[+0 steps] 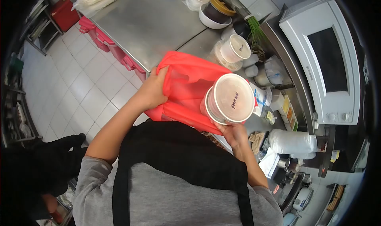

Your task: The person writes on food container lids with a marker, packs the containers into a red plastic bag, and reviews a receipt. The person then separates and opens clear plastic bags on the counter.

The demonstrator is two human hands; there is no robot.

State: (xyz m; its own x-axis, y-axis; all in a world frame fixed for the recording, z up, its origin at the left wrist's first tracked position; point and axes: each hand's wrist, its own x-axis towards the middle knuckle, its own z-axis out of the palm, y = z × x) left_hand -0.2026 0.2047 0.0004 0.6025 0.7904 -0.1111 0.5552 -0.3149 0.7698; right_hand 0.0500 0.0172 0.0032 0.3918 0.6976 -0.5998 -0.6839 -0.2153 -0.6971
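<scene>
My left hand (154,87) grips the rim of a red plastic bag (190,77), its fingers closed on the film. The bag is spread between my hands, over the near edge of the steel table (135,31). At the bag's right end, my right hand (234,134) holds round white tubs from below. The upper tub (234,98) has a pale lid with dark handwriting. Beneath it, a second tub (210,107) shows only in part, against the bag. Most of my right fingers are hidden under the tubs.
More lidded tubs (239,47) stand beyond the bag, near a white bowl (214,21) with a yellow-lidded container. A white microwave (323,63) sits on a shelf at right. Pink bins (107,41) line the table's left edge. A person in dark clothing (39,166) is at lower left.
</scene>
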